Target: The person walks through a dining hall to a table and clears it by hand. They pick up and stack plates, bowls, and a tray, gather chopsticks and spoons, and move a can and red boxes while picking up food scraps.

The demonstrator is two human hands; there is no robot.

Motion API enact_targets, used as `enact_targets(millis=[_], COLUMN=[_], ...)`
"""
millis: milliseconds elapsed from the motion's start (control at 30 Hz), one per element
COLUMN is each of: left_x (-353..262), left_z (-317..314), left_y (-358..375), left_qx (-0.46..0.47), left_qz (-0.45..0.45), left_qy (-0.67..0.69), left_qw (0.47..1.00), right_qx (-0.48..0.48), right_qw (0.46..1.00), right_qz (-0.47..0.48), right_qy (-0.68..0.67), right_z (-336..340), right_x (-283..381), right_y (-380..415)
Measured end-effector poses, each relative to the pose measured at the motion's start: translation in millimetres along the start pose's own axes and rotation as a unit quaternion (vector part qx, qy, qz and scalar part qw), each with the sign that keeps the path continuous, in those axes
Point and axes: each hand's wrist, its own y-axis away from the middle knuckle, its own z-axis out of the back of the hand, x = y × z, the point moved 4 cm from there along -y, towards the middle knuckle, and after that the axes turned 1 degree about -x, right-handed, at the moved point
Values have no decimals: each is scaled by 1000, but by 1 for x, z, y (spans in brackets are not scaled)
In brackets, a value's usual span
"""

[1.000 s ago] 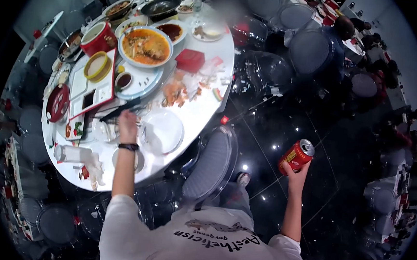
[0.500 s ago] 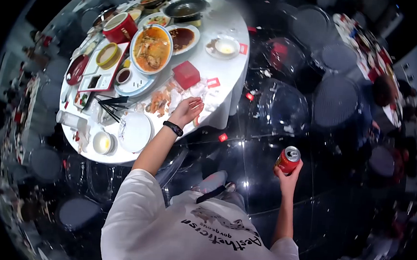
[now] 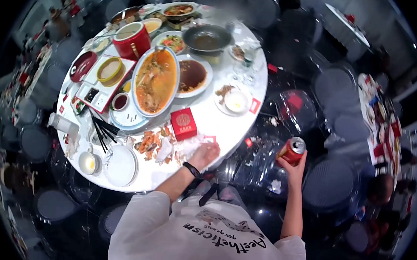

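A red drink can (image 3: 291,151), its top facing up, is gripped in my right hand (image 3: 297,166) to the right of the round table. My left hand (image 3: 206,155), with a dark band on the wrist, is over the table's near edge beside crumpled white tissues (image 3: 186,150). Its fingers look bent but are blurred, and whether anything is in them is hidden. Just beyond it stands a red box (image 3: 183,124) with gold print. Orange shell scraps (image 3: 152,144) lie left of the tissues.
The white-covered table (image 3: 227,131) holds an oval dish of orange soup (image 3: 156,80), a dark pan (image 3: 207,37), a red pot (image 3: 131,40), stacked plates (image 3: 120,166), black chopsticks (image 3: 103,131) and a bowl (image 3: 236,100). Clear chairs (image 3: 294,109) and litter are on the dark floor.
The view has shifted, and the table fills more of it. My left hand has turned and its fingers no longer show stretched out. My right hand keeps hold of the drink can.
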Motion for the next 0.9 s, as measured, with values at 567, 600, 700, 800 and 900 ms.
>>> enact_targets(millis=[567, 600, 700, 800, 900], left_x=[-73, -80, -100, -98, -83], left_z=[-93, -95, -100, -104, -116], left_y=[-126, -137, -154, -151, -149], left_qx=[-240, -277, -406, -526, -605], left_qz=[-334, -362, -427, -435, -407], left_qy=[-201, -212, -230, -238, -239], left_qw=[889, 864, 775, 691, 642], right_qx=[194, 211, 264, 305, 329], right_qw=[979, 973, 943, 901, 846], right_qz=[61, 84, 174, 266, 380], right_qy=[25, 50, 107, 157, 176], right_z=[-81, -95, -154, -241, -352], right_x=[-26, -21, -1, 20, 31], right_y=[-409, -445, -560, -664, -744])
